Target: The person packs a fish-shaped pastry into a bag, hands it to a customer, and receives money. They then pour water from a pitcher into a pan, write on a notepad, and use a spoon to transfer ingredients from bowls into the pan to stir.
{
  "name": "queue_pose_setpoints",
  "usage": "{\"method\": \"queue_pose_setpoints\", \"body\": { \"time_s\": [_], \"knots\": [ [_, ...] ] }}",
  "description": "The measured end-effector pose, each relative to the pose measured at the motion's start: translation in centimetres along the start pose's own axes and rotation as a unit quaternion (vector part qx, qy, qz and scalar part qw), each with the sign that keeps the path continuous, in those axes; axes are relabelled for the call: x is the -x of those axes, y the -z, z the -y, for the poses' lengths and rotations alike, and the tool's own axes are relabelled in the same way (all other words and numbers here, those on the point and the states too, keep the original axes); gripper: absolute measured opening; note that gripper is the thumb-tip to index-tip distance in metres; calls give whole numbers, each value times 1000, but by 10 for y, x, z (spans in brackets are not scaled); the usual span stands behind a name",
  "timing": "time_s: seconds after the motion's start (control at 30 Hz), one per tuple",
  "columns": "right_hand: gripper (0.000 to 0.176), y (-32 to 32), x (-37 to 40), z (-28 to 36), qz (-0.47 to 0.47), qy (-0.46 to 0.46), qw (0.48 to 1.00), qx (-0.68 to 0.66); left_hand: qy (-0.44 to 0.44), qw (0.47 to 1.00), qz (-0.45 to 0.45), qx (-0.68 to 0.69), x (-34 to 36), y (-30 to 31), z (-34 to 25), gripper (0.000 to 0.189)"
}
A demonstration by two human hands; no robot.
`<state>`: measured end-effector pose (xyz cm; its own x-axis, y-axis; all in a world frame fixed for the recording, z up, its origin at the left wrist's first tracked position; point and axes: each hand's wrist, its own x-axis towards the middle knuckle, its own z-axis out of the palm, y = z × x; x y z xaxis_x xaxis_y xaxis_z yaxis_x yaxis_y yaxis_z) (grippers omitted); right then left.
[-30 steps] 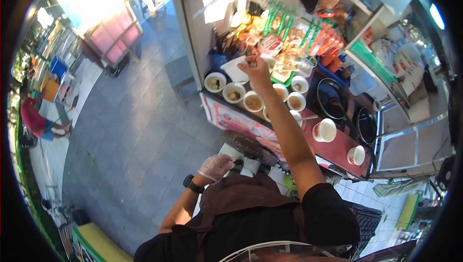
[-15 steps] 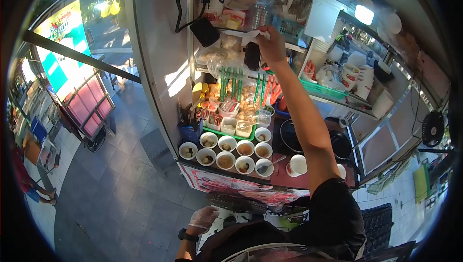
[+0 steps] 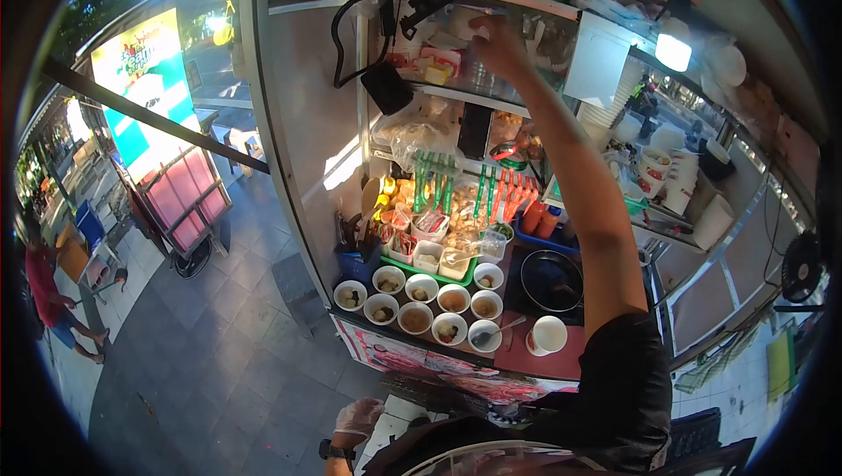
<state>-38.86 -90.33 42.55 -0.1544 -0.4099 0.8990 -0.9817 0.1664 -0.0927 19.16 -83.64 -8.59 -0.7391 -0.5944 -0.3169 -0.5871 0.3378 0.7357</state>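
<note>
My right hand [image 3: 500, 45] is raised to the upper shelf [image 3: 517, 106] of a food stall, its fingers bent together and slightly blurred. Whatever they pinch, if anything, cannot be made out. Pale packets and small boxes [image 3: 441, 64] lie near it. Down by my body is my left hand [image 3: 360, 416], in a clear plastic glove, fingers curled in with nothing visible in them; a dark watch [image 3: 335, 451] is on that wrist. Below my right arm, white paper cups [image 3: 416, 318] with food or broth stand in rows on the counter; one cup [image 3: 484, 336] has a spoon in it.
A green tray [image 3: 460, 274] of packets and tubs stands behind the cups. A dark pan [image 3: 552, 280] sits under my right arm, beside a separate white cup [image 3: 546, 336]. A black device [image 3: 387, 88] hangs at the stall's left. A person [image 3: 53, 287] is far left.
My right hand has moved up and towards the shelf; the white, crumpled sheet it held is no longer clearly visible. The view has shifted. My left hand stays low.
</note>
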Motion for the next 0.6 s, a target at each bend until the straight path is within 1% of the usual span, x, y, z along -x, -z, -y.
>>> {"method": "queue_pose_setpoints", "body": {
  "time_s": [0.03, 0.07, 0.1, 0.13, 0.17, 0.2, 0.23, 0.27, 0.33, 0.4, 0.43, 0.47, 0.5, 0.53, 0.6],
  "knots": [
    [34, -9, -6, -3, 12, 24, 999, -18, 0, 1000, -9, -3, 0, -2, -7, 38],
    [34, -23, -12, -16, 2, 25, 999, -27, 7, 1000, -10, 7, 1, -3, -15, 37],
    [33, -44, -23, -29, 10, 75, 997, 23, 17, 1000, -17, 16, 2, -2, -19, 36],
    [34, -64, -36, -33, 16, 125, 990, 69, 28, 999, -17, 43, -4, -10, -10, 36],
    [34, -79, -49, -30, 2, 129, 990, 48, 34, 998, -30, 49, -1, -16, -5, 36],
    [38, -91, -58, -30, 84, 66, 982, 154, 38, 997, -38, 57, -1, -20, -6, 37],
    [44, -103, -63, -33, 170, 1, 951, 259, 49, 996, -52, 56, 0, -24, -6, 37],
    [44, -106, -67, -31, 174, 4, 954, 244, 63, 994, -60, 60, 6, -27, -5, 38],
    [43, -94, -77, -19, 268, 14, 925, 270, 94, 991, -63, 76, 23, -36, -9, 39],
    [49, -104, -72, -29, 196, 68, 941, 267, 158, 976, -77, 129, 40, -36, -20, 39],
    [46, -124, -82, -48, 152, 97, 949, 258, 140, 973, -104, 149, 46, -46, -14, 39],
    [43, -143, -79, -70, 111, 123, 954, 249, 149, 973, -87, 152, 47, -52, -4, 39],
    [36, -131, -61, -63, 12, 164, 959, 232, 139, 974, -93, 155, 49, -58, 8, 37],
    [29, -109, -49, -37, -84, 202, 952, 213, 130, 974, -96, 156, 55, -65, 14, 36],
    [25, -79, -16, 10, -245, 159, 917, 271, 108, 978, -98, 148, 53, -58, -4, 33]
  ]
}}
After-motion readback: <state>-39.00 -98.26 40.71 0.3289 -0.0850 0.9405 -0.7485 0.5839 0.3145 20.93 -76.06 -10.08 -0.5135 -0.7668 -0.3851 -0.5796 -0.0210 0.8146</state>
